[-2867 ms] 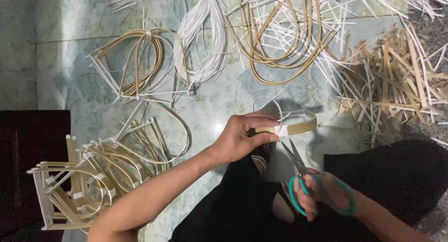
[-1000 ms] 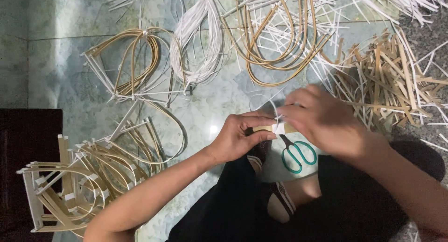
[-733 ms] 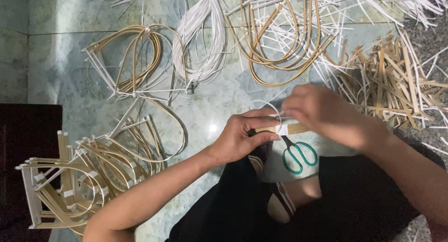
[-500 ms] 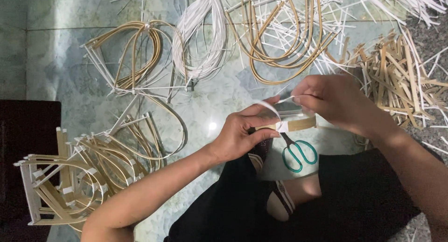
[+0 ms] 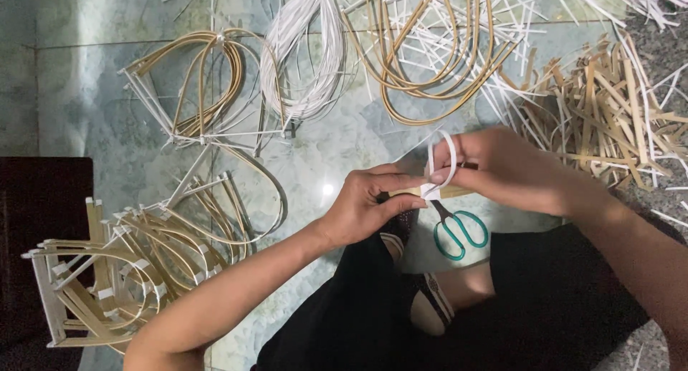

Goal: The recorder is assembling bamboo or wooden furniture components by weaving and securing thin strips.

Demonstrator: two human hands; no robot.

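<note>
Head view, only cam we have.

Left hand [image 5: 369,206] is closed in a pinch on one end of a thin tan bamboo strip [image 5: 451,192], held roughly level above the lap. Right hand [image 5: 505,167] is closed too, fingers pinching a white tape loop [image 5: 442,163] that arcs up and comes back down to the strip right where the left thumb sits. The two hands are nearly touching. Strip + tape are mid-frame, over the floor [image 5: 86,106], just above the green-handled scissors [image 5: 459,228] lying on the lap.

Handling, our read: strip is light, stiff lengthwise but springy, prob. splits or snaps if bent hard; edges may be sharp. Best hold is close to the wrap point, thumb + forefinger on the flat faces, so it can't twist. Tape is v. light, limp, likely to curl or slip loose unless kept taut; hold near the joint.

Around: stack of finished bent frames [image 5: 122,271] lower left, two more tied frames [image 5: 193,92] upper left, white strip bundle [image 5: 304,63] top centre, looped tan strips [image 5: 437,56] next to it, pile of short offcuts [image 5: 609,106] right.

Packages, labels, signs: none visible, no print anywhere we can make out.
</note>
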